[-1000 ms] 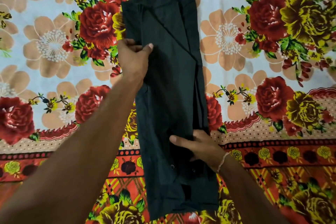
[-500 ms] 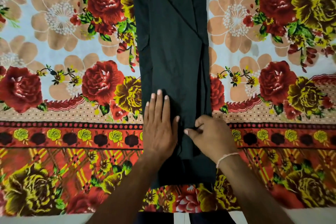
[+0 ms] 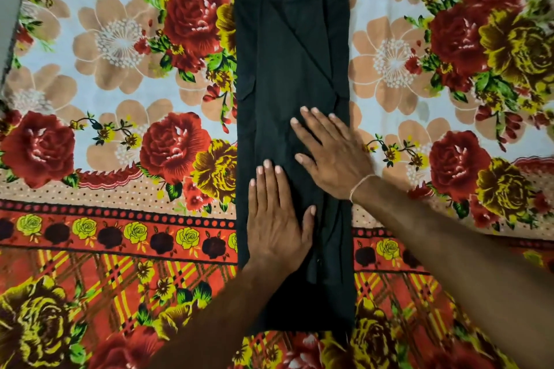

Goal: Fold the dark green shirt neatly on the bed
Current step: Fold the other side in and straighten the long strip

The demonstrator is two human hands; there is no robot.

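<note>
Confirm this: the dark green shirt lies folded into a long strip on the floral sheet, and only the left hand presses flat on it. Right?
Not quite. The head view shows both the left hand and the right hand pressing flat on the dark green shirt. The rest holds.

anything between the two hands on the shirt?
Nothing but bare dark green shirt cloth: a narrow strip separates left hand from right hand, seen in head view.

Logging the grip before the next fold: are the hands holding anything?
Nothing is held. Left hand and right hand lie flat, palms down, on the shirt.
</note>
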